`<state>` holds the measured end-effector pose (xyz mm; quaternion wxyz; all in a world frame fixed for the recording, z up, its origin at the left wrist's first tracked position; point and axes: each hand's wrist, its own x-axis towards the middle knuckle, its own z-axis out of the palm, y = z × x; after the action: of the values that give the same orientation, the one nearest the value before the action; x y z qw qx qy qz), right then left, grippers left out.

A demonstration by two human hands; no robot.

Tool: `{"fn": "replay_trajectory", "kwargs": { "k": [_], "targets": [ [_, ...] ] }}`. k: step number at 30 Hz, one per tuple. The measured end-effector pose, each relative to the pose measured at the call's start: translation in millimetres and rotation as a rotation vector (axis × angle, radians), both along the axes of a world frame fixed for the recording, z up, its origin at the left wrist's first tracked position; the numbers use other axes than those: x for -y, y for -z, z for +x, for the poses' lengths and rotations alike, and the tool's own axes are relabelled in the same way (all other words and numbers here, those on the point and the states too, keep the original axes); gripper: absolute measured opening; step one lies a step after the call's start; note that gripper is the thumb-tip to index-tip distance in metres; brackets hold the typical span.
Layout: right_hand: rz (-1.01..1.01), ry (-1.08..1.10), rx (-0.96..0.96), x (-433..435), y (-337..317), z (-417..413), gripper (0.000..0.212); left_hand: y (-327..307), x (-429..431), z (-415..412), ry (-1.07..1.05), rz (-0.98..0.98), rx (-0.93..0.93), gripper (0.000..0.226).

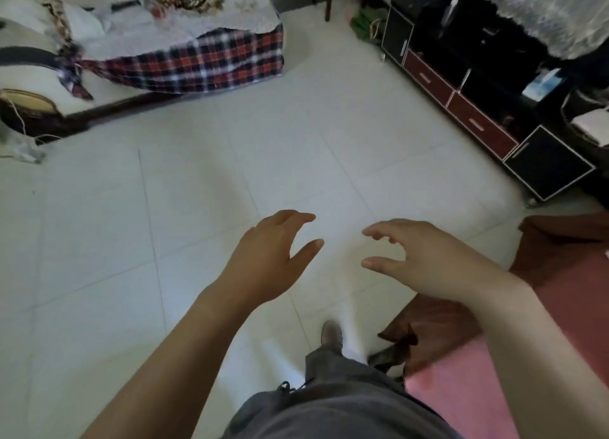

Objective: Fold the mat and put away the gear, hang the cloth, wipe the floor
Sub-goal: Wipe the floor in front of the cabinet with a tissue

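Note:
I stand on a white tiled floor (230,181). My left hand (273,257) and my right hand (418,257) are held out in front of me above the tiles, fingers loosely spread, holding nothing. A pink mat (461,399) lies on the floor at the lower right, partly hidden behind my right forearm. A brown cloth (560,250) lies crumpled over the mat's far end and along its left edge. My foot (331,333) is on the tiles just left of the mat.
A bed with a red and blue plaid cover (204,62) stands at the upper left. A black and dark red low cabinet (478,125) runs along the right. A basket (29,112) and a white cord lie at the far left.

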<state>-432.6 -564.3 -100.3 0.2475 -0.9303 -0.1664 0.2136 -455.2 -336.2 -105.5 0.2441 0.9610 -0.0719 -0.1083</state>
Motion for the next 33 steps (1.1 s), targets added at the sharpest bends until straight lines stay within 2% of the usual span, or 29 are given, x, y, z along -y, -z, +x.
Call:
{"fn": "replay_trajectory", "kwargs": {
  "k": [4, 9, 13, 19, 25, 33],
  "targets": [
    [-0.017, 0.023, -0.021, -2, -16, 87, 0.05, -14, -7, 88, -0.007, 0.007, 0.028, 0.047],
    [-0.028, -0.027, -0.04, -38, -29, 178, 0.049, -15, -45, 159, -0.105, -0.006, 0.021, 0.049],
    [-0.015, -0.116, -0.102, -102, -27, 254, 0.048, -6, -87, 216, -0.208, -0.081, 0.032, 0.047],
    [0.027, -0.253, -0.028, -225, -50, 392, 0.051, -16, -179, 332, -0.291, -0.083, 0.1, 0.047],
    [0.042, -0.194, 0.003, -288, -66, 510, 0.05, -44, -260, 458, -0.281, -0.019, 0.176, 0.045],
    [0.034, -0.041, -0.121, -291, -30, 633, 0.047, -26, -279, 609, -0.162, -0.028, 0.136, 0.042]
  ]
}}
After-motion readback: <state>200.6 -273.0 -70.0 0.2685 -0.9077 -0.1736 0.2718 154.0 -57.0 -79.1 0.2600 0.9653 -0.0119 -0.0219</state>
